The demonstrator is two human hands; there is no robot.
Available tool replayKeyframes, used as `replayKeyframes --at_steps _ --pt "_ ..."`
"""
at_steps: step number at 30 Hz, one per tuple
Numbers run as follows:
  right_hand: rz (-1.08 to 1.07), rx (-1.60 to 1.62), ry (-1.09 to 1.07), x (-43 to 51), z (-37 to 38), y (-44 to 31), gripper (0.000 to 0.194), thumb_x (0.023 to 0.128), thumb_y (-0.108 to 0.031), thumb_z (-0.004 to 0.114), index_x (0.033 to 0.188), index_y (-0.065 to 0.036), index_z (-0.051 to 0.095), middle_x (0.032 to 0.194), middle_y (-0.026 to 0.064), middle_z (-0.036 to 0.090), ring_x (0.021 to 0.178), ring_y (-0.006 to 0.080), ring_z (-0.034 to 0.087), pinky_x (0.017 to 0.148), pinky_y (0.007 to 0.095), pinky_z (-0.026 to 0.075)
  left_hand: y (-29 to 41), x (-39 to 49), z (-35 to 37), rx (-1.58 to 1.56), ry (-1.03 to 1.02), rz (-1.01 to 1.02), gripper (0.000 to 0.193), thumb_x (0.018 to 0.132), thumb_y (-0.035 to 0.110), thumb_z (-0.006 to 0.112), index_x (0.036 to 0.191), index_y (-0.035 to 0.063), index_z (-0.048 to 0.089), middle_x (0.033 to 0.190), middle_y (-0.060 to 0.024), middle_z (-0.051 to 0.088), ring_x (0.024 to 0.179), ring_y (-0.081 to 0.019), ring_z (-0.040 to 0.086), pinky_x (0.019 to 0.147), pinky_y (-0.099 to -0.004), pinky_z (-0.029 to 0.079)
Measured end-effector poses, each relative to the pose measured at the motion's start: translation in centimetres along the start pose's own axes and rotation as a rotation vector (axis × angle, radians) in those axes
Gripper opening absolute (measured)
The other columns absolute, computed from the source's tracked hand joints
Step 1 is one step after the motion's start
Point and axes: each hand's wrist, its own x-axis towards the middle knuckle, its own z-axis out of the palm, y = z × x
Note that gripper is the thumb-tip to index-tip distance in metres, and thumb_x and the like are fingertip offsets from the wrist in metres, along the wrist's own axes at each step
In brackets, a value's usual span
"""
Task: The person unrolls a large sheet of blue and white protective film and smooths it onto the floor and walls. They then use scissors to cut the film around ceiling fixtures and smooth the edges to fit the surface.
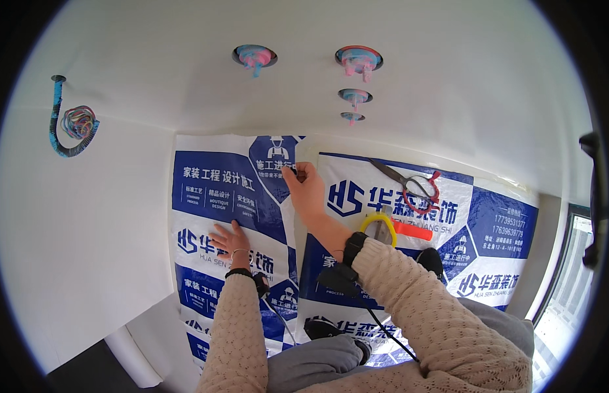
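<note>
My left hand (230,240) lies with its fingers spread on a blue and white printed protective film (216,216) that covers the floor beside the left wall. Farther up, my right hand (304,184) is bent with thumb and fingertips close together at the film's right edge; whether something thin is pinched there cannot be told. Right of that hand, a pair of scissors (412,185) with red-wrapped handles rests on a second printed sheet (501,211). Below the scissors lie a roll of tape with a yellow rim (394,228) and a tool's red handle (413,230).
Several round wall openings (359,56) hold pink and blue stuffing. A corrugated conduit (54,127) with coiled wires (79,123) hangs from the left wall. My black shoes (324,328) stand on the film. A window (567,275) is at the right.
</note>
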Motion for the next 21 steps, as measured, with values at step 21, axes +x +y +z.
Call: replayKeyframes --at_steps 21 --pt "-0.026 -0.032 0.027 -0.3 -0.2 -0.1 0.029 0.087 -0.023 0.071 0.1 0.001 0.061 0.077 0.0018 0.063 0.069 0.0078 0.054 0.063 0.0238 0.044 0.1 -0.3 -0.3 -0.003 -0.014 0.009 0.076 0.094 0.068 0.028 0.155 0.0262 0.008 0.161 -0.0117 -0.001 0.148 -0.0312 -0.006 0.108 -0.0676 0.004"
